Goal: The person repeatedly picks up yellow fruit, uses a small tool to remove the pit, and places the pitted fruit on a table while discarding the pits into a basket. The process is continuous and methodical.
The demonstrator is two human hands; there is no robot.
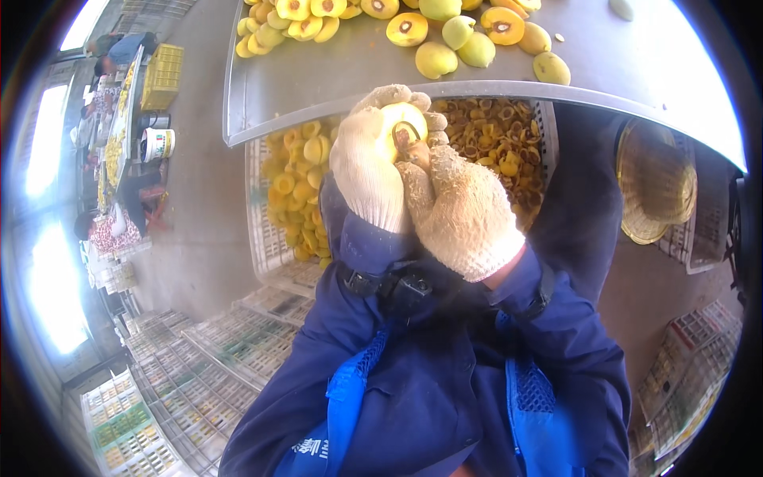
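Both my hands wear knitted work gloves and meet in front of the metal table's edge. My left hand (369, 163) is closed around a halved yellow peach (395, 122), its cut face turned toward the right. Against that face, my right hand (461, 199) pinches what looks like a small tool with a curved blade (410, 129); its handle is hidden by the stained glove. Beyond the hands, halved yellow peaches (407, 29), some with brown pits showing, and whole greenish-yellow peaches (477, 49) lie on the table (334, 75).
Beneath the table edge stand a crate of yellow peach halves (296, 187) and a crate of brownish pits and scraps (501, 139). A woven straw hat (656, 179) is at right. Stacked plastic crates (191, 362) fill the lower left; other people (119, 219) work along a far-left table.
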